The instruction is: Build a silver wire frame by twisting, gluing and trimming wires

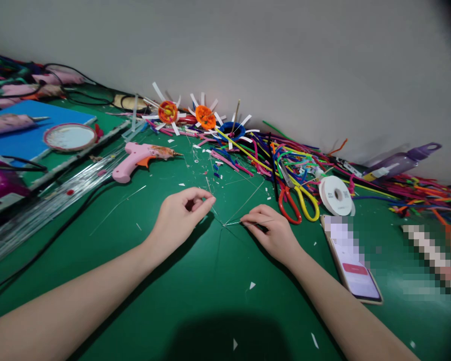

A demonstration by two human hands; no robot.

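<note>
My left hand (pixel 183 213) hovers over the green table (pixel 210 281) with its fingers curled into a pinch on a thin wire. My right hand (pixel 272 231) rests on the table just to its right, thumb and fingers pinched on the same bundle of thin wires (pixel 229 220), which cross between the two hands and fan out over the mat. The wires are very fine and hard to follow.
A pink glue gun (pixel 141 156) lies beyond my left hand. Red-and-yellow scissors (pixel 298 200), a white tape roll (pixel 335 195), a heap of coloured pipe cleaners (pixel 304 160) and a phone (pixel 355 265) sit right. Three paper-strip flowers (pixel 205 118) line the wall. Clear glue sticks (pixel 41 200) lie left.
</note>
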